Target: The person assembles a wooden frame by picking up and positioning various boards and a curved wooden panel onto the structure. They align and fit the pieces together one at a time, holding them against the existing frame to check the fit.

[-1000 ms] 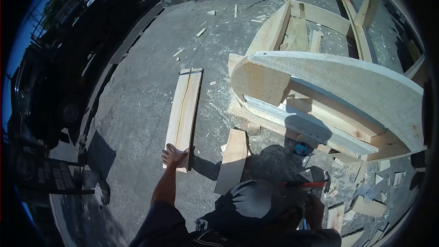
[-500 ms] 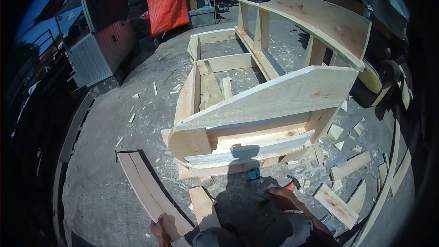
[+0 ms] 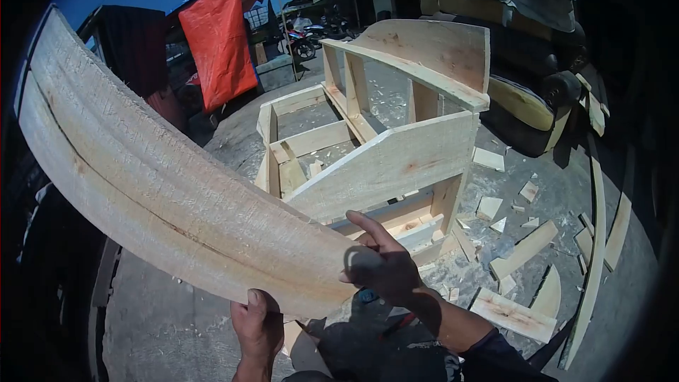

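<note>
A long wide wooden board point(image 3: 177, 198) is raised at a slant, its far end at the upper left and its near end in front of me. Under its lower edge my left hand point(image 3: 257, 329) grips it, thumb on the near face. At the near end my right hand point(image 3: 385, 265) holds the board, with the index finger stretched along its top edge. Behind it stands a wooden frame point(image 3: 396, 163) with slanted side panels, partly hidden by the board. Below my right hand, a small blue object point(image 3: 366, 296) shows on the ground.
Offcuts such as a short plank point(image 3: 514, 315) lie on the ground at the right, beside long thin strips point(image 3: 594, 262). A dark sofa point(image 3: 530, 92) stands at the back right. A red tarp point(image 3: 219, 46) hangs at the back left; motorbikes are parked farther off.
The board at the lower left has been lifted off the ground by my left hand. My right hand has left the hammer's place and now holds the board's near end. The view has shifted.
</note>
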`<control>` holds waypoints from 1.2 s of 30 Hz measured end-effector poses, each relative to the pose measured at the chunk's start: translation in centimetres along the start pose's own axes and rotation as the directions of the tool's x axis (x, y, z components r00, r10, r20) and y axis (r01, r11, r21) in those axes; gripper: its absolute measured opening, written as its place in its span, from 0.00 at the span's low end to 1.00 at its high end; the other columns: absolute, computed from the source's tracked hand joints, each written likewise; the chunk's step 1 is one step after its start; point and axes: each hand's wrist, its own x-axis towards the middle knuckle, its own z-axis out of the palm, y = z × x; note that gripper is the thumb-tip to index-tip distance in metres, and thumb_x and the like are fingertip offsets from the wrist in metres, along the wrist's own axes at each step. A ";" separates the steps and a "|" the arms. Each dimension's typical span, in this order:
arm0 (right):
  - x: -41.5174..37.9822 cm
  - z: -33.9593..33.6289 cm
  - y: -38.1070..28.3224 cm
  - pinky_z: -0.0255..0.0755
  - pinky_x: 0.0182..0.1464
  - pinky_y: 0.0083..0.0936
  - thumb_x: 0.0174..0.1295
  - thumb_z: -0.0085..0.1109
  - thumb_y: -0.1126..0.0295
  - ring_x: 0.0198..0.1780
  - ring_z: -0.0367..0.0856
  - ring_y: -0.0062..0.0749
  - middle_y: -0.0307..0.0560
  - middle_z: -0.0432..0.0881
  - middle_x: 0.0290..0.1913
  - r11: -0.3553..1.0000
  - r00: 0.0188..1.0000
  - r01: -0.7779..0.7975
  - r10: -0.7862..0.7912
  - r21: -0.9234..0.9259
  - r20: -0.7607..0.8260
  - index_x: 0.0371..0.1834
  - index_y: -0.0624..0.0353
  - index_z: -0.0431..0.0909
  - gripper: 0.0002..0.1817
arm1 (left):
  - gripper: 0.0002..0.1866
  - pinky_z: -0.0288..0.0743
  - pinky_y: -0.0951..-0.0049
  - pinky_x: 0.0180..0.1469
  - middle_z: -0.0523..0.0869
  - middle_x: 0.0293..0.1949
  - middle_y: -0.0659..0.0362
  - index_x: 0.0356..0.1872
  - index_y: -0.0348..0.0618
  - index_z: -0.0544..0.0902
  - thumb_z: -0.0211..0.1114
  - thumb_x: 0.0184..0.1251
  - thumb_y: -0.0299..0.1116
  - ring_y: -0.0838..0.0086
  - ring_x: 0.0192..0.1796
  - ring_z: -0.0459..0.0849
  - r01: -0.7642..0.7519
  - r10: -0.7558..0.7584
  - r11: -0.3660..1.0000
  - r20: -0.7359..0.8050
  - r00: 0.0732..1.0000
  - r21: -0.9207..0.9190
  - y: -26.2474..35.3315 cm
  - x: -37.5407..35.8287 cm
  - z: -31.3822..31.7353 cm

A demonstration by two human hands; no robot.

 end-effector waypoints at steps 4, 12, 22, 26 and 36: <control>0.1 -11.0 -5.5 0.76 0.58 0.25 0.45 0.85 0.66 0.51 0.80 0.26 0.40 0.80 0.45 0.968 0.937 0.235 -0.201 0.088 -0.286 0.71 0.61 0.70 0.47 | 0.36 0.63 0.52 0.73 0.74 0.67 0.49 0.73 0.38 0.61 0.64 0.74 0.46 0.62 0.71 0.71 -0.298 0.313 0.940 0.077 0.946 -0.166 6.6 6.7 5.4; 7.7 -29.3 -16.1 0.75 0.63 0.28 0.50 0.82 0.65 0.59 0.78 0.34 0.51 0.78 0.58 0.709 0.582 0.530 -0.703 -0.466 -0.408 0.71 0.66 0.67 0.46 | 0.08 0.52 0.41 0.79 0.88 0.48 0.56 0.47 0.43 0.84 0.66 0.72 0.32 0.61 0.68 0.74 0.239 -0.023 0.756 0.340 0.940 -0.609 3.5 16.8 10.7; 16.0 -32.7 -12.8 0.71 0.65 0.35 0.54 0.75 0.43 0.66 0.75 0.45 0.60 0.74 0.66 0.726 0.423 0.009 -0.626 -0.688 -0.655 0.71 0.64 0.69 0.48 | 0.11 0.52 0.44 0.80 0.89 0.45 0.53 0.48 0.35 0.81 0.69 0.68 0.26 0.64 0.64 0.79 0.237 -0.159 0.696 0.177 0.971 -0.678 -6.4 21.0 12.3; 14.9 -31.4 -8.9 0.73 0.61 0.30 0.60 0.72 0.46 0.59 0.80 0.36 0.54 0.82 0.58 0.861 0.579 0.218 -0.493 -0.459 -0.649 0.68 0.65 0.73 0.41 | 0.12 0.54 0.46 0.80 0.89 0.42 0.54 0.49 0.33 0.79 0.67 0.68 0.22 0.68 0.60 0.82 0.238 -0.077 0.699 0.260 0.963 -0.674 -5.7 21.3 10.5; 14.6 -30.5 -8.2 0.76 0.55 0.24 0.65 0.70 0.59 0.52 0.83 0.27 0.50 0.85 0.56 0.878 0.592 0.411 -0.461 -0.245 -0.661 0.64 0.67 0.78 0.29 | 0.10 0.64 0.55 0.76 0.88 0.44 0.52 0.46 0.32 0.81 0.68 0.66 0.20 0.68 0.56 0.84 0.303 -0.103 0.638 0.311 0.945 -0.708 -6.7 21.6 8.7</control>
